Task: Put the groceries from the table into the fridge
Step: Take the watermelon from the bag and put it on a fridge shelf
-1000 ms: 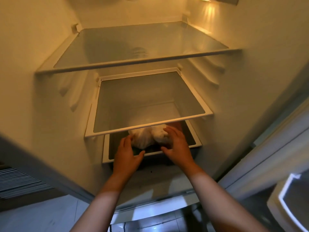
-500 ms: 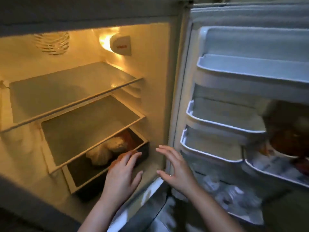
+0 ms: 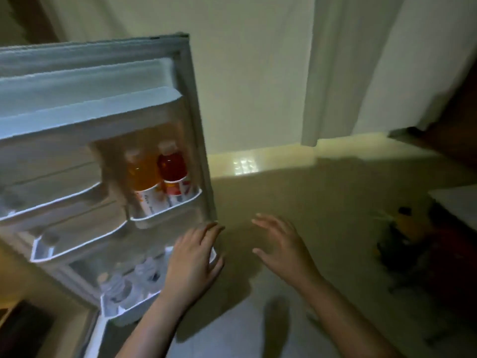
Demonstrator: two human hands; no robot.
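Both hands have left the fridge drawer: your left hand (image 3: 192, 262) rests spread on the open fridge door (image 3: 103, 156), your right hand (image 3: 281, 244) hangs empty, fingers apart. Remaining groceries (image 3: 402, 236) sit dimly right, under the desk (image 3: 456, 205) edge; reach there, leaving the door wide.

The white open fridge door (image 3: 103, 161) is cut off by the left edge of the frame. Dark, blurred items with an orange patch (image 3: 405, 239), right of centre, are too dim to identify. Clear plastic bottles (image 3: 129, 282) in the lowest door bin are smeared, partly hidden behind the left hand (image 3: 192, 264).
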